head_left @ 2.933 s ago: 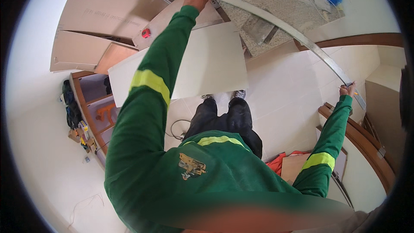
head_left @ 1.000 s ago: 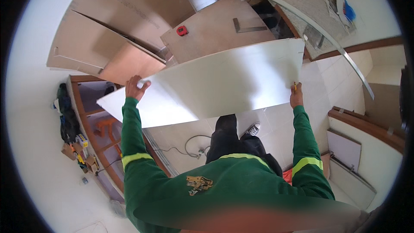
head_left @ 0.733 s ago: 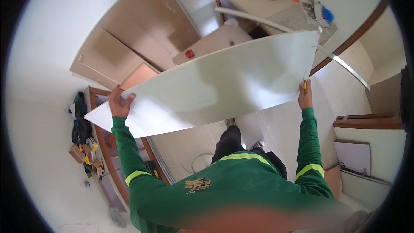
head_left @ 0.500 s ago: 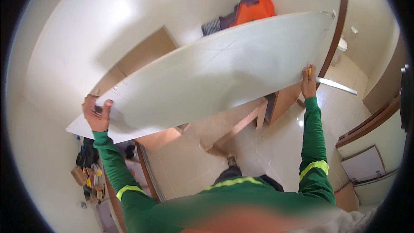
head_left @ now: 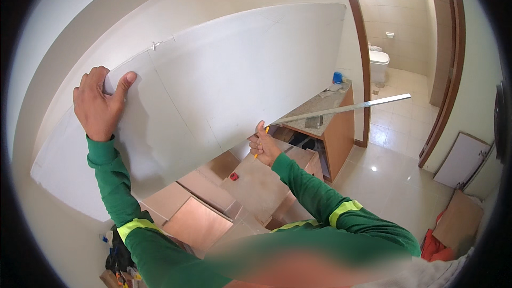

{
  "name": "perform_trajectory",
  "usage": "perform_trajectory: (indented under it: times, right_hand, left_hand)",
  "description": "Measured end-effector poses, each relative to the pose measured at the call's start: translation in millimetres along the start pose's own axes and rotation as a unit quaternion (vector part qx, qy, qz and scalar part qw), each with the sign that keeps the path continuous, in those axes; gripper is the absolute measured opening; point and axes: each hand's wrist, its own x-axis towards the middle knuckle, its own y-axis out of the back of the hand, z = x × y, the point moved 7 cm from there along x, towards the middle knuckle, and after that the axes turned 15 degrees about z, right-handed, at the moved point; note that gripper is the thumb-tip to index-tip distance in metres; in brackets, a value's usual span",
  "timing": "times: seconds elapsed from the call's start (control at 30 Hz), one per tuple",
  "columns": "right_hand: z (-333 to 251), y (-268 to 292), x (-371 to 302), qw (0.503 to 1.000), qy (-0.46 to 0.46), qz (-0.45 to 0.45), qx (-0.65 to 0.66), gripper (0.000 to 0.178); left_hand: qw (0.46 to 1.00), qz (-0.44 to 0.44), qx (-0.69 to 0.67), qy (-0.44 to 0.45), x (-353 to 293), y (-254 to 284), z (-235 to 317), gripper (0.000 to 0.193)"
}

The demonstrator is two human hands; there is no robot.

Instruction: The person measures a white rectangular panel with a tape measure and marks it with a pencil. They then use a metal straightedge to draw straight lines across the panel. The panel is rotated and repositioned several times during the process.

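A large white board (head_left: 240, 64) is held up, tilted, across the view, with thin pencil lines drawn on its face. My left hand (head_left: 100, 101) grips its upper edge towards the left, thumb on the face and fingers over the edge. At the lower edge my right hand (head_left: 266, 149) is closed, holding a yellow pencil (head_left: 267, 129) against the board. A long metal straightedge (head_left: 368, 104) runs from beside the right hand out to the right. Whether the right fingers also touch the straightedge is hidden.
Below the board are a wooden worktop (head_left: 266, 178), a red tape measure (head_left: 234, 176) and bare wood panels (head_left: 197, 221). A cabinet (head_left: 340, 128) stands by a brown doorframe (head_left: 358, 48). A toilet (head_left: 378, 61) shows beyond. Loose boards (head_left: 460, 160) lean at right.
The board has swung up and tilted more steeply, its pencil lines now nearer the left hand. My right hand has moved left and down along its lower edge. The view has turned right.
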Motion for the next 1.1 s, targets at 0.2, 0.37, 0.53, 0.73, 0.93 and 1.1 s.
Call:
perform_trajectory:
  times: [0.2, 0.37, 0.53, 0.73, 0.93, 1.1]
  right_hand:
    - [12.6, -8.5, 27.7, 0.995, -0.057, 0.018, 0.078, 0.049]
    - [-3.3, -48.2, 63.4, 0.995, -0.039, 0.002, 0.095, 0.045]
    - [-18.0, -81.6, 74.3, 0.997, -0.018, 0.007, 0.077, 0.045]
    - [-33.5, -116.0, 74.8, 0.998, -0.022, -0.055, 0.037, 0.045]
    - [-52.0, -164.6, 62.8, 0.997, -0.01, -0.077, 0.003, 0.043]
    - [-75.1, -205.8, 58.4, 0.995, -0.01, -0.097, -0.003, 0.041]
  left_hand:
    - [0.999, -0.002, 0.018, -0.038, -12.1, 15.4, 10.3, 0.056]
    - [0.994, 0.081, 0.014, -0.068, -6.5, 30.2, 12.3, 0.051]
    - [0.99, 0.113, 0.043, -0.079, -0.3, 47.0, -2.3, 0.05]
    - [0.984, 0.146, 0.072, -0.076, 9.9, 65.7, -12.3, 0.05]
    - [0.973, 0.175, 0.117, -0.091, 32.0, 91.4, -19.8, 0.052]
    - [0.958, 0.227, 0.139, -0.107, 60.5, 105.3, -29.0, 0.054]
